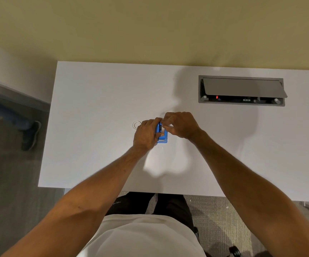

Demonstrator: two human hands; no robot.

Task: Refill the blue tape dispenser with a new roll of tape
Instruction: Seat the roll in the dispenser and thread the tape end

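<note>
Far left there's a strip of dark carpet floor [5, 182] with someone else's leg and a dark shoe [31, 135] standing on it, well apart from the action. Then the white table [94, 101] starts. First thing on it, going right, is a clear roll of tape [136, 124] lying flat, just beside my left hand and half tucked behind the knuckles.

My left hand [146, 135] is clamped on the left side of the blue tape dispenser [162, 135], its fingers [156, 121] curled over the far end. The dispenser sits flat on the table, about the middle of it, long way pointing toward me, with the metal cutter bit at the near end. A dark and white part shows in its middle, but I can't tell what exactly that is from up here.

My right hand [182, 125] comes in from the right, and its fingers [168, 118] are pinched together over the dispenser's far end, touching the left fingertips. Looks like something pale and thin is pinched there, probably tape, but it's too small for me to say for sure.

Further right, set into the table near the back edge, is a gray cable hatch [241, 90] with its lid propped open and a little red light inside.
</note>
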